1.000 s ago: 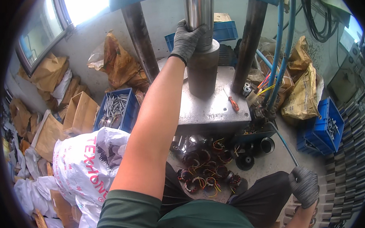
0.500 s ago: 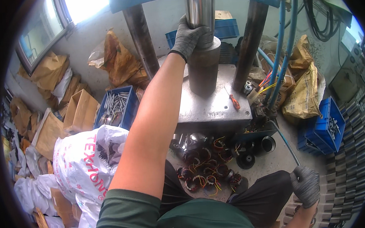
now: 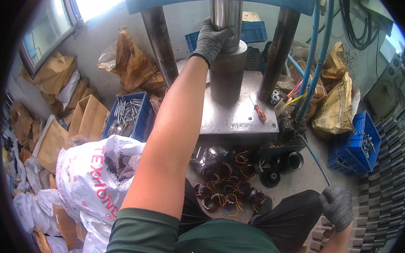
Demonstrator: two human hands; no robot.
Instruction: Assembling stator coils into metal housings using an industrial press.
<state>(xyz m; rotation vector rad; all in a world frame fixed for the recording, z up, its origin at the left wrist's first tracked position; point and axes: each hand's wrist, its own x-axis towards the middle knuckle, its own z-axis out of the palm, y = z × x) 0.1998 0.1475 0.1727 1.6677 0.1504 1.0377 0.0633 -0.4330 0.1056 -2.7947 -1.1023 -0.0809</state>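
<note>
My left hand (image 3: 212, 41), in a grey knit glove, is closed around the lower end of a shiny steel press ram (image 3: 226, 16). Its thumb lies across the front, and the fingers behind are partly hidden. Right under it, a thick dark metal cylinder (image 3: 228, 78) stands upright on the press's steel bed (image 3: 216, 122). At the lower right my gloved right hand (image 3: 337, 206) is wrapped around the end of a long thin lever rod (image 3: 315, 160), which runs up to the valve and hoses beside the press. A red-handled screwdriver (image 3: 259, 112) lies on the bed, right of the cylinder.
Dark press columns (image 3: 160, 44) flank the ram. Wound motor stators (image 3: 223, 184) with coloured leads lie on the floor below. Blue crates (image 3: 363, 144) of metal parts stand either side. Stacked metal pieces (image 3: 386, 186) fill the right, white sacks (image 3: 85, 177) the left.
The view has shifted slightly. My left hand stays on the ram, and my right hand still grips the lever, sitting slightly lower and further left in the picture.
</note>
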